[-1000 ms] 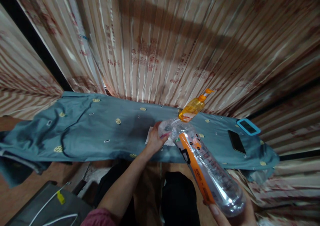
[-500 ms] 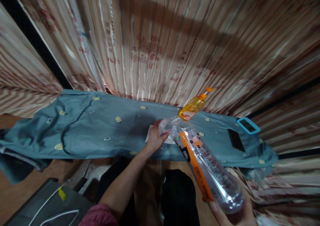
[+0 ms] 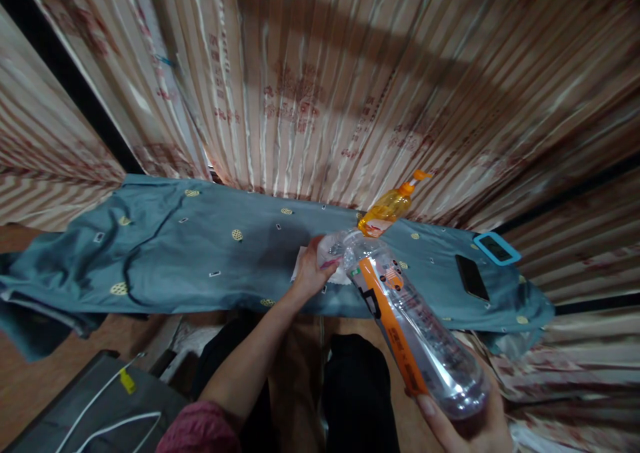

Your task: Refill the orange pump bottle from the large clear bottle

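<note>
A large clear plastic bottle [image 3: 415,326] with an orange and grey label lies tilted across the view, its mouth to the upper left. My right hand [image 3: 465,426] is closed around the bottle's base end. Near the mouth, my left hand [image 3: 311,271] wraps round a clear plastic cup [image 3: 327,247], partly covered by the fingers. The bottle's mouth is at the cup's opening; whether liquid flows I cannot tell. A white paper [image 3: 299,263] lies under the left hand. Just behind the bottle's neck stands an orange pump bottle [image 3: 387,211].
A blue-green cloth with pineapple prints [image 3: 165,239] covers the narrow table. On its right end lie a dark phone [image 3: 471,277] and a blue-framed device [image 3: 497,248]. Striped curtains [image 3: 300,93] hang close behind. At lower left, a white cable [image 3: 95,399] rests on a grey surface.
The view has shifted very slightly. Both hands keep their grips, and the bottle and cup stay almost where they were.
</note>
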`<state>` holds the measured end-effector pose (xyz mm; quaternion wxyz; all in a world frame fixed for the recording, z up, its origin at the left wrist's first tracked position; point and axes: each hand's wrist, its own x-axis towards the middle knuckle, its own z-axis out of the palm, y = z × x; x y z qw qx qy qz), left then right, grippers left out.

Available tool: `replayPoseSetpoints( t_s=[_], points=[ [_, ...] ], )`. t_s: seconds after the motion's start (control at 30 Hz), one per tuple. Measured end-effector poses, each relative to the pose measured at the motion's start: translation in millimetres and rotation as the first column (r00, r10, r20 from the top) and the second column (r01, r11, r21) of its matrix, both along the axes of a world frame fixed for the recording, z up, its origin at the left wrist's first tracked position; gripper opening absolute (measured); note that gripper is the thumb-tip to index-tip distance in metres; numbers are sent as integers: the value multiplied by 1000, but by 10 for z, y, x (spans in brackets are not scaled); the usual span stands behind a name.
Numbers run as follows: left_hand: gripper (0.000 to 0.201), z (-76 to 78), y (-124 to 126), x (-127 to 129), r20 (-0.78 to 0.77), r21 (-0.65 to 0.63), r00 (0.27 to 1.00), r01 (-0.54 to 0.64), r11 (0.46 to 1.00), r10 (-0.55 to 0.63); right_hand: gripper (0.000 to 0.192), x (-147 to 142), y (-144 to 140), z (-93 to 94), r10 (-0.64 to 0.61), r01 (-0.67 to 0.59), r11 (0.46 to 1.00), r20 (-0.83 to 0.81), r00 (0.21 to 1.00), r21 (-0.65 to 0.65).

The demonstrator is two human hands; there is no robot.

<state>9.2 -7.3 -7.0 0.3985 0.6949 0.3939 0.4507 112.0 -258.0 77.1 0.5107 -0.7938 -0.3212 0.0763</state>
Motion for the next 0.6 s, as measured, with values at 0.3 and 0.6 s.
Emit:
replayPoseSetpoints(
  t_s=[0.3, 0.6],
  points=[
    [54, 17, -4, -11, -3, -3, 1000, 14, 1000, -14, 84, 0, 3, 2, -14, 14, 1000, 17, 1000, -11],
    [54, 15, -5, -9, -7, -12, 1000, 13, 1000, -13, 84, -23, 24, 45, -10, 9, 1000, -10, 1000, -22]
  ],
)
